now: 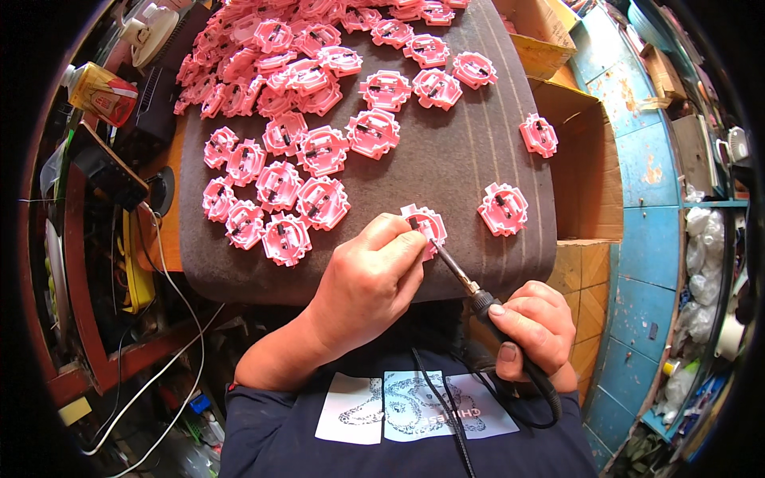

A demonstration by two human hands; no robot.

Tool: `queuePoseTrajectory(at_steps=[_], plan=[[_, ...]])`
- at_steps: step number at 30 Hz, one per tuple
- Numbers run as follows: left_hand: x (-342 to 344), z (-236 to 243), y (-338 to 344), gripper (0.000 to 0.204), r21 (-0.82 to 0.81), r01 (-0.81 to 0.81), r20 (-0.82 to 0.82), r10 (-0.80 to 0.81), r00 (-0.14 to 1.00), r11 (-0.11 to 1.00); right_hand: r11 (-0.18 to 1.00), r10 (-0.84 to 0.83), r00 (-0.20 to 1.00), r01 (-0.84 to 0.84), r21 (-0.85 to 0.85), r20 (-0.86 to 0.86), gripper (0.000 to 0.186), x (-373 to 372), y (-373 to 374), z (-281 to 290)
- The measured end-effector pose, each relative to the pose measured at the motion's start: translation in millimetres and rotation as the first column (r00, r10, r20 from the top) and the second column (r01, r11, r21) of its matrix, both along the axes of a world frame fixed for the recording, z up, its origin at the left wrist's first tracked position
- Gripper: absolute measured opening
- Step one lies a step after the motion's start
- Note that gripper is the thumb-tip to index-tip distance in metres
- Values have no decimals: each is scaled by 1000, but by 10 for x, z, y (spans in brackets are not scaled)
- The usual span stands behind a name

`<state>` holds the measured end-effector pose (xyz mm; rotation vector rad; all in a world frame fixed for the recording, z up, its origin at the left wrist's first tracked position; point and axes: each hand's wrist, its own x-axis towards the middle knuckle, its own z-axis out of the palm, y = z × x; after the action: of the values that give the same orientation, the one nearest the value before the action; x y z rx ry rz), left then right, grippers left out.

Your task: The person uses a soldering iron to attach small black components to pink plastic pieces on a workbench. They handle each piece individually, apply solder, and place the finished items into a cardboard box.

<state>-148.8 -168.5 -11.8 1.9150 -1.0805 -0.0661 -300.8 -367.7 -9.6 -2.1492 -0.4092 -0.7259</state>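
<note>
My right hand [535, 334] is wrapped around the black handle of a soldering iron [484, 303], its cord trailing down from the grip. The iron's metal shaft slants up and left, and its tip meets a pink plastic part [430, 225] with small black pieces inside. Above that part's left side, my left hand [370, 267] is closed in a pinch; what its fingertips hold, if anything, is too small to make out. The left fingers partly cover the part. Another pink part [504, 209] lies to the right of the iron tip.
A dark mat [231, 279] covers the table. Many pink parts [287, 143] are spread at left, with a large heap [247, 48] behind. Open cardboard boxes [586, 167] stand against the right edge. A yellow-labelled bottle [103, 94] and loose white cables [171, 283] are at far left.
</note>
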Motion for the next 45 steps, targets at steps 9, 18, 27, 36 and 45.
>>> queuePoseTrajectory(at_steps=[9, 18, 27, 36, 45], plan=[[-1, 13, 17, 18, 38, 17, -11, -16, 1000, 999, 1000, 3, 1000, -3, 19, -12, 30, 5, -4, -9], [1, -3, 21, 19, 27, 14, -13, -13, 1000, 1000, 999, 10, 1000, -10, 41, -18, 31, -11, -13, -19], [2, -19, 9, 20, -8, -5, 0, 5, 1000, 1000, 999, 5, 1000, -4, 34, -28, 32, -21, -3, -18], [14, -27, 7, 19, -14, 1, 16, -1, 1000, 1000, 936, -331, 943, 323, 140, 38, 36, 52, -192, -202], [10, -5, 35, 19, -7, 14, 2, -14, 1000, 1000, 893, -350, 934, 311, -327, -68, 68, 536, -376, -105]])
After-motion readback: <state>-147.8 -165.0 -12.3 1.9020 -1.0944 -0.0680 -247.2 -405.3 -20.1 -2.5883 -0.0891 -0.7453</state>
